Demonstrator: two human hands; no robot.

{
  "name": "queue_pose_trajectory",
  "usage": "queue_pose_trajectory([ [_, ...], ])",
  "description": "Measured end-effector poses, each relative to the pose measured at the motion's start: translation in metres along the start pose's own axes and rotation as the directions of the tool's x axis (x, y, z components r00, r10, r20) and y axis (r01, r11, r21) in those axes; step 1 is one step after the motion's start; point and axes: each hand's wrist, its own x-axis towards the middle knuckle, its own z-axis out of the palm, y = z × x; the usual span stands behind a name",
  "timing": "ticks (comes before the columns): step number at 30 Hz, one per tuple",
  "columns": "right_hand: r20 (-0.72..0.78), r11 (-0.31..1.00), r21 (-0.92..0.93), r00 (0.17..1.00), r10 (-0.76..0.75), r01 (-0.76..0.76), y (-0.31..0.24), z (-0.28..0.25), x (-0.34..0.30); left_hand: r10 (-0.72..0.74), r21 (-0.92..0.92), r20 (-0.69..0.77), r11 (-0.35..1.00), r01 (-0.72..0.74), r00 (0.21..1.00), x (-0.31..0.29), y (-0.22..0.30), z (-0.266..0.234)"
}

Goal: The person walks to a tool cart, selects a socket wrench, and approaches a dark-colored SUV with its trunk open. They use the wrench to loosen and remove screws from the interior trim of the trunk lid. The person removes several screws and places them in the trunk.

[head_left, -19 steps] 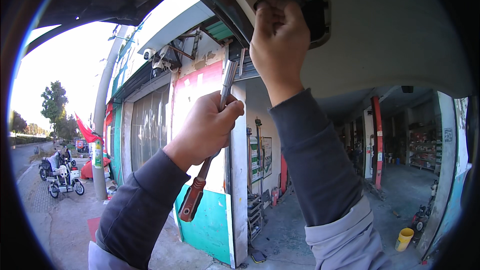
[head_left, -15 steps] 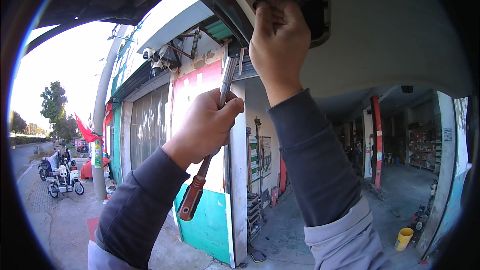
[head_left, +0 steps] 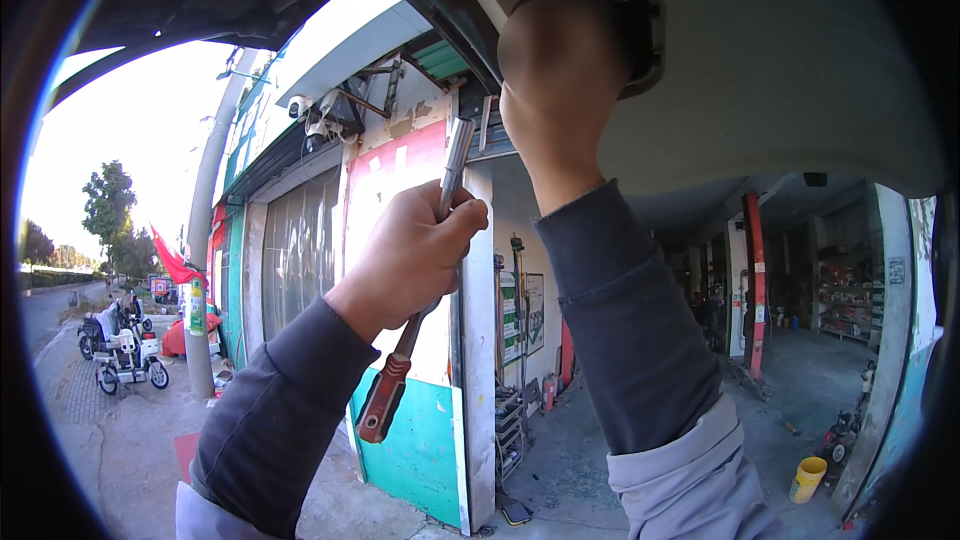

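My left hand (head_left: 410,255) is closed around a ratchet wrench (head_left: 384,398) with a red-brown handle. The handle hangs below the fist, while a long silver socket piece (head_left: 457,152) points up above the thumb. Higher and to the right, my right hand (head_left: 560,90) reaches up into a dark rectangular opening (head_left: 640,35) in a pale grey overhead panel (head_left: 770,90). A blur covers this hand, and its fingers are hidden, so I cannot see what they touch.
A dark curved frame (head_left: 440,15) borders the panel. Beyond it stand a white and green wall (head_left: 410,450) and a workshop with a red post (head_left: 752,285), shelves (head_left: 848,290) and a yellow bucket (head_left: 808,479). Scooters (head_left: 130,355) and a pole (head_left: 200,240) are at left.
My right hand has turned at the opening, and its pinched fingers, visible before, are now out of sight. The left hand and the ratchet wrench stay in nearly the same place.
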Motion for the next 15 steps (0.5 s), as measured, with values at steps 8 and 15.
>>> queue_pose_trajectory([
  [8, 0.057, 0.982, -0.159, 0.994, -0.093, 0.101, 0.0046, 0.0002, -0.0049, -0.005, -0.009, 0.002, 1.0, 0.005, 1.0, -0.0005, -0.0019, -0.0016],
  [15, 0.003, 0.998, -0.062, 1.0, -0.011, 0.012, 0.0051, 0.0032, -0.0073, 0.006, -0.017, 0.005, 1.0, -0.006, 1.0, -0.0001, -0.003, -0.0028],
])
